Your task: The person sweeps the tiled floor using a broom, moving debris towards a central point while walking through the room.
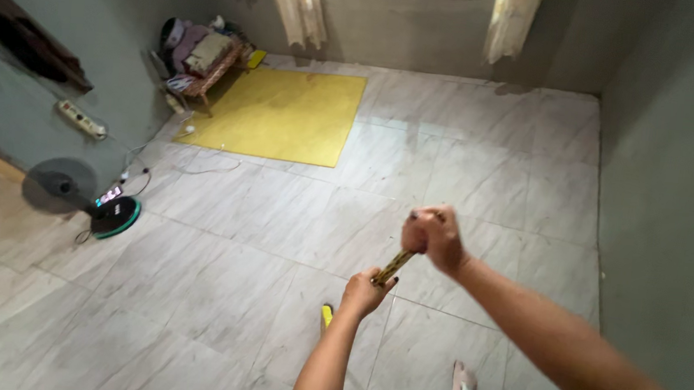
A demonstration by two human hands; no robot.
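Head view, looking down. I see both hands closed round one thin stick (395, 266), yellow-brown with dark bands, held slantwise a little right of the frame's centre. The right hand (434, 236) wraps the upper end in a full fist; the left hand (366, 291) clasps the lower part just below it, fingers pressed together round the shaft. Under the left hand a small bright yellow end piece (326, 315) shows close to the floor; I cannot tell whether it touches, nor what kind of tool it belongs to.

Risks, as I judge them: the floor (481, 164) is pale, glossy, marble-patterned tile, so a bare foot (462, 377) at the lower edge could slip on it. A wide swing toward the left of the frame could catch the loose white cable (209, 167) or the low round fan (63, 185) on its teal-rimmed base. A thin, smooth shaft may also twist inside a fist.

Materials: a flat, matte yellow mat (283, 114) in the upper middle; a small wooden rack (208, 73) heaped with soft cloth in the upper left; limp cream curtains (300, 6) along the top; a white power strip (82, 119) on the grey painted wall.
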